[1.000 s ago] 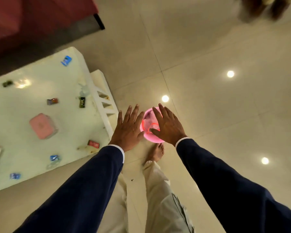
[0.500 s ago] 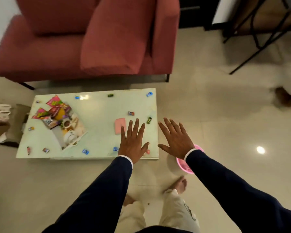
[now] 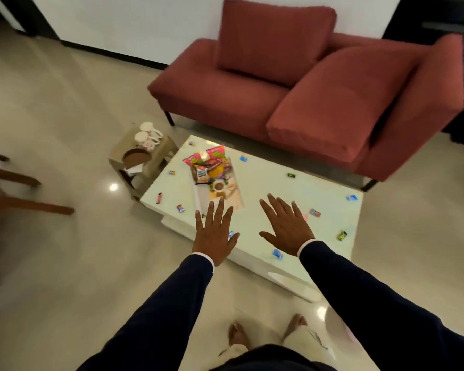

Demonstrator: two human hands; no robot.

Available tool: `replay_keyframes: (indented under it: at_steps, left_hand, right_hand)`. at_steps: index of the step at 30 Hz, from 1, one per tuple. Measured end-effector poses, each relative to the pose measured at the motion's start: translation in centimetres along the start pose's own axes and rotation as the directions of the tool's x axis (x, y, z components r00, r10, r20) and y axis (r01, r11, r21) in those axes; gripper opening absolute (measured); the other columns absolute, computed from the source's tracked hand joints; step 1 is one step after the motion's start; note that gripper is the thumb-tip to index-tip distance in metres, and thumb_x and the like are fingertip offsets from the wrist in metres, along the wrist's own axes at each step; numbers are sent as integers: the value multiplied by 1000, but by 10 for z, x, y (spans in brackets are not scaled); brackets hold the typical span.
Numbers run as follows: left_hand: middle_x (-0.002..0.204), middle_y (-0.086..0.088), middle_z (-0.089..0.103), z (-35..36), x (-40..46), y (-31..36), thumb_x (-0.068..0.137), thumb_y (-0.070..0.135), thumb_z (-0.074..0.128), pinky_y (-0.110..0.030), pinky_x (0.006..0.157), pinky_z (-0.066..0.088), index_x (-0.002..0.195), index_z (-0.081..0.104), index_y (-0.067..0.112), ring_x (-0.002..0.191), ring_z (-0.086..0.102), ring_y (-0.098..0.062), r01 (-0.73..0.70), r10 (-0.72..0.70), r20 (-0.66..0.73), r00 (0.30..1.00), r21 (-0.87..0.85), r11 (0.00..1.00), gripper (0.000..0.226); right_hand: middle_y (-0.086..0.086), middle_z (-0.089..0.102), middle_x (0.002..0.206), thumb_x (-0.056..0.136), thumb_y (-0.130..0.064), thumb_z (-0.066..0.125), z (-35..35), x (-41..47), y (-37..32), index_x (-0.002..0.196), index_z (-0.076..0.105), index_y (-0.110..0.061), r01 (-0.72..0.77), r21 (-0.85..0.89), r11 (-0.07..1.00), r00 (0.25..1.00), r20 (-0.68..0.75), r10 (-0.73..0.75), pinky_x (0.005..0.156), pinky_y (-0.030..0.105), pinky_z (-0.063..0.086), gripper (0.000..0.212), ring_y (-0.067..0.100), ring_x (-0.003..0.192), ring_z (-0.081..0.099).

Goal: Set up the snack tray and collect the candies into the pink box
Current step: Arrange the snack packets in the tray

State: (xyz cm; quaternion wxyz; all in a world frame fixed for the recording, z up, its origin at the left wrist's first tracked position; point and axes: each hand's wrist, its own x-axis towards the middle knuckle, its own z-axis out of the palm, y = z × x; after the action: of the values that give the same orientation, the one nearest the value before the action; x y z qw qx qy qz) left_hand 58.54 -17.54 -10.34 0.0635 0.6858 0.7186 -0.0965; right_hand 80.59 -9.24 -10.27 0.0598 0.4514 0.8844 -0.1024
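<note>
A low white coffee table [image 3: 263, 183] stands in front of me. On its left part lies a snack tray [image 3: 227, 198] with a cup and a heap of bright snack packets [image 3: 209, 163]. Wrapped candies are scattered over the tabletop, among them a blue one [image 3: 277, 254], a green one [image 3: 342, 235] and a red one [image 3: 159, 198]. My left hand [image 3: 214, 232] and my right hand [image 3: 287, 226] hover above the table's near side, fingers spread, holding nothing. A sliver of the pink box [image 3: 304, 217] shows beside my right hand, which hides the rest.
A red sofa [image 3: 306, 84] stands behind the table. A small side table [image 3: 142, 156] at the left carries two mugs and a round brown mat. Wooden chair legs [image 3: 19, 204] reach in at the far left. My bare feet [image 3: 265, 330] are on the tiled floor.
My view has swung left and the table now lies at an angle. Both hands stay spread and empty, and the pink bowl on the floor has gone out of sight.
</note>
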Motion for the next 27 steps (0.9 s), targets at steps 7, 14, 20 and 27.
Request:
replay_keyframes:
  at_steps: [7,14,20,27]
  left_hand:
    - [170,-8,-21,-13,14,-88,105,59,21,-64,123,0,164,-7,24,157,-15,-34,107,-109,-28,994,-68,992,73]
    - [171,-9,-16,-13,64,-171,105,57,22,-65,123,2,164,-2,23,158,-11,-34,162,-163,-14,986,-73,984,71]
    - [172,-6,-11,-6,120,-230,105,55,28,-63,122,4,163,2,25,159,-8,-34,178,-172,59,983,-114,977,71]
    - [173,-3,2,14,204,-270,107,46,38,-57,126,13,163,8,24,159,4,-29,120,-79,176,981,-233,965,68]
  right_hand:
    - [6,0,170,95,-65,44,-23,85,-73,161,1,-25,113,-22,993,993,28,-113,124,56,10,88,31,155,12]
    - [6,7,169,96,-63,46,-28,182,-108,160,9,-25,155,-30,987,987,53,-153,124,55,15,83,30,155,15]
    - [6,15,168,96,-56,51,-21,264,-121,159,14,-23,131,31,991,982,133,-134,123,53,20,80,31,154,19]
    - [7,29,163,94,-49,59,8,346,-102,155,26,-20,-7,104,995,976,216,-16,114,46,39,75,30,145,36]
